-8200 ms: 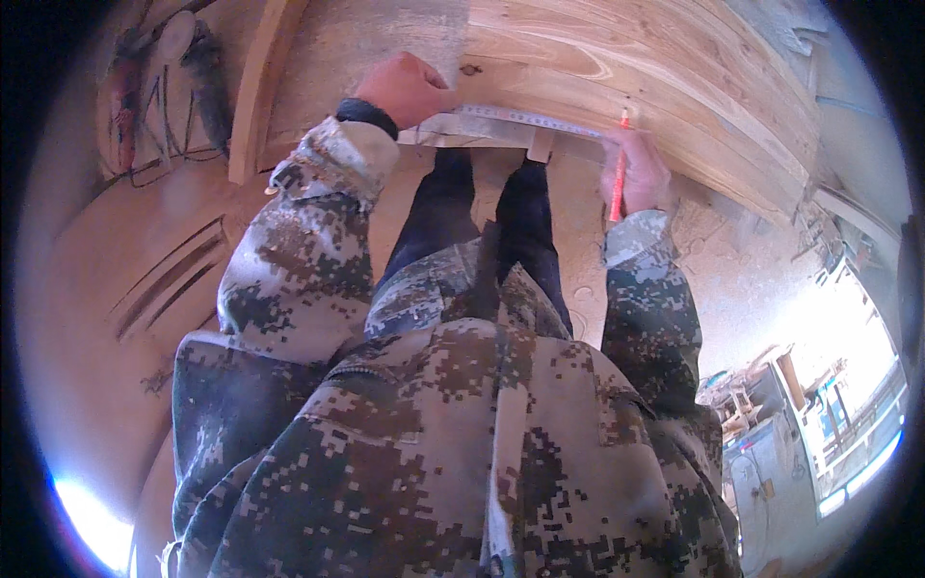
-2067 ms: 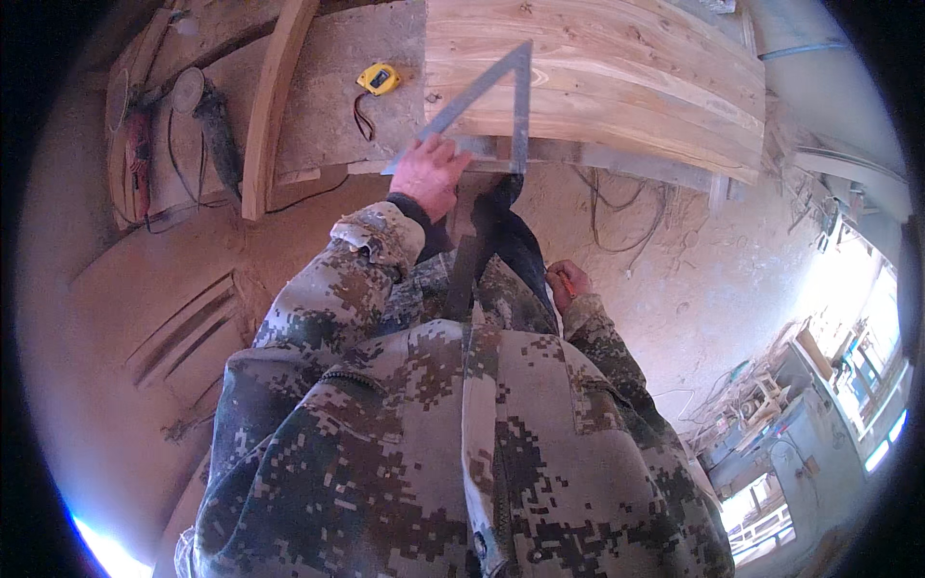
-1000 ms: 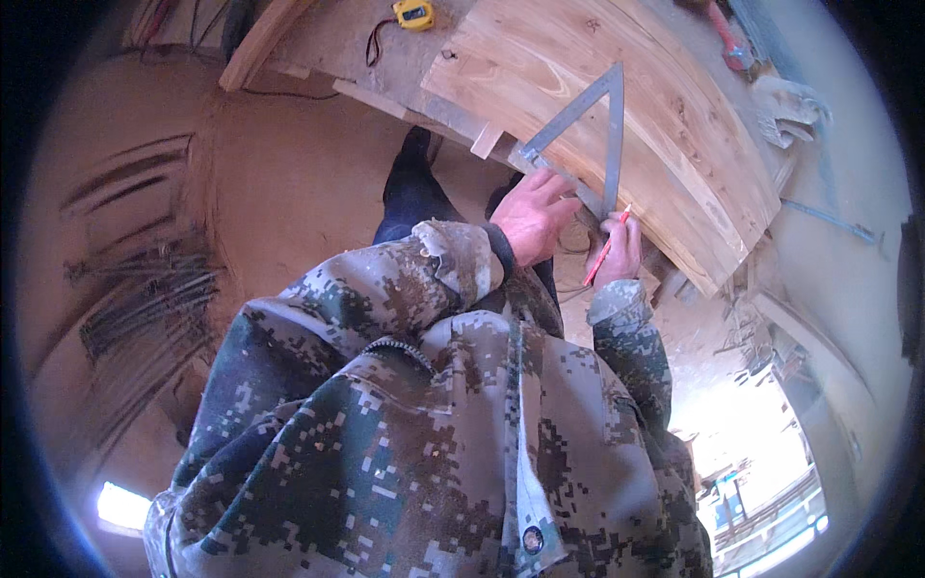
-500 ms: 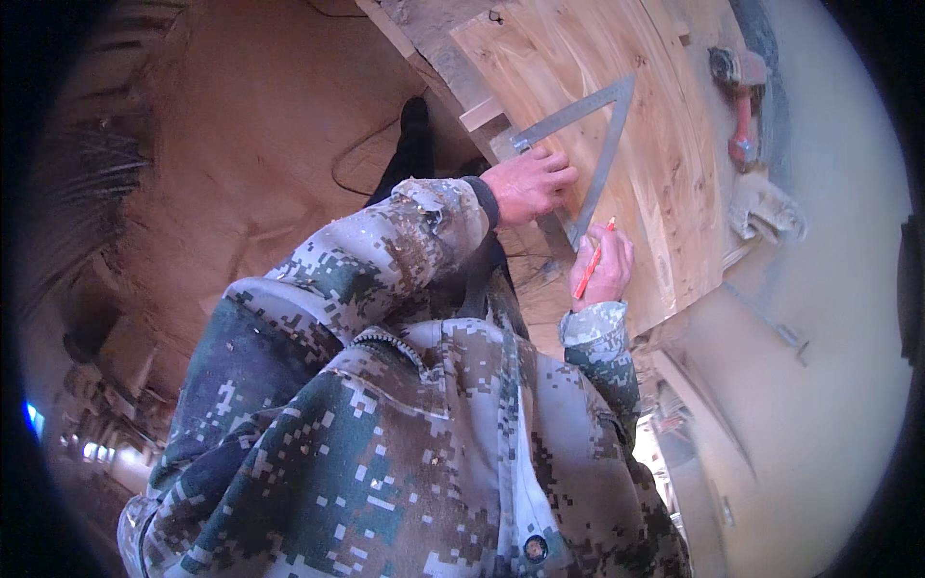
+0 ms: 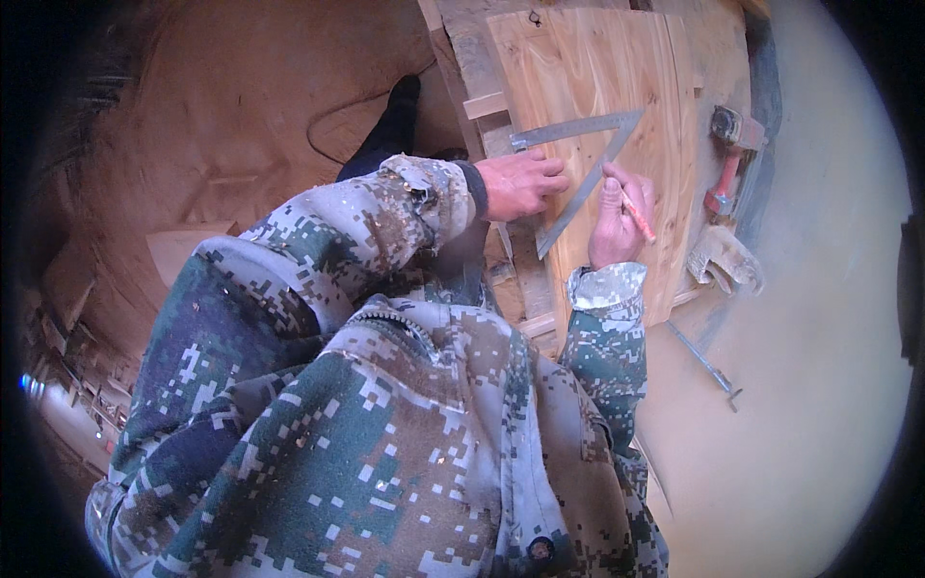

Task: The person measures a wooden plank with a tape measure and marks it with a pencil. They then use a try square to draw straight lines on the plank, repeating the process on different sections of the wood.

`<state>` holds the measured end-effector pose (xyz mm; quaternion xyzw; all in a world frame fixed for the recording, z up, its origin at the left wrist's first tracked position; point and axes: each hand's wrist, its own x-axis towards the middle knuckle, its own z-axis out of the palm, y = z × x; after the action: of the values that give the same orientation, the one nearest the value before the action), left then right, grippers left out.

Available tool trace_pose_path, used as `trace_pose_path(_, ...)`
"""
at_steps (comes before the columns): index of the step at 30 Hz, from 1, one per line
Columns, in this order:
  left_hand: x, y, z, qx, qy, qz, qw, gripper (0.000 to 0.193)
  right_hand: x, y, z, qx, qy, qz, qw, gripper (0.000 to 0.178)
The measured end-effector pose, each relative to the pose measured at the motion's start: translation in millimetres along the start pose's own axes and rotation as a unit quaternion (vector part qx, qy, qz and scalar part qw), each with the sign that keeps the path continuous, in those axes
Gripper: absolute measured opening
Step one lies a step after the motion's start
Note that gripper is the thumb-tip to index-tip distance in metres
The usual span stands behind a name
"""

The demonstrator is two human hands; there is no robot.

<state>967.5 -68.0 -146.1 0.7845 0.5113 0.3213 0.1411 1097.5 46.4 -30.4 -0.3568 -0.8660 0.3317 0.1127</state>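
Observation:
A metal triangle square (image 5: 584, 197) lies on a pale wooden board (image 5: 665, 144), its two visible arms meeting in a point toward the far right. My left hand (image 5: 523, 185) is at the board's left edge, between those arms, its fingers curled on the square's near-edge side. Beneath the hand, that side of the square is mostly hidden. In my right hand (image 5: 617, 220) is a red pencil (image 5: 638, 218), pinched between thumb and fingers. Its upper end slants toward me. The tip points at the square's slanting arm, though I cannot make out whether it touches the board.
Right of the board lie a red-handled power tool (image 5: 729, 159) and a dusty pale glove (image 5: 725, 258). A metal bar clamp (image 5: 708, 358) is farther down on the right. Left of the bench (image 5: 469, 58), a cable (image 5: 323, 120) runs over the dusty floor near my foot (image 5: 405, 96).
My right hand has moved away from me along the square's slanting arm, and the pencil now leans the other way. My left hand stays by the square. The whole view has shifted slightly.

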Motion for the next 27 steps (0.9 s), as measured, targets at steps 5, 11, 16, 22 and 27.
trace_pose_path(5, -8, 4, 0, -0.025, 0.007, -0.005, 1.000, 0.022, 14, 1, 15, 0.138, 0.045, 0.087, 0.986, 0.011)
trace_pose_path(11, -17, 8, -8, -0.032, 0.016, -0.002, 0.999, 0.022, 20, -6, 23, 0.176, 0.033, 0.127, 0.976, 0.013)
trace_pose_path(16, -25, 13, -14, -0.039, 0.014, -0.004, 0.999, 0.021, 18, -16, 28, 0.210, -0.012, 0.128, 0.969, 0.013)
trace_pose_path(22, -27, 19, -18, -0.043, 0.017, -0.003, 0.999, 0.018, 16, -26, 29, 0.251, -0.040, 0.145, 0.956, 0.014)
trace_pose_path(27, -27, 22, -17, -0.055, 0.010, -0.010, 0.998, 0.015, 21, -30, 31, 0.270, -0.094, 0.130, 0.949, 0.013)
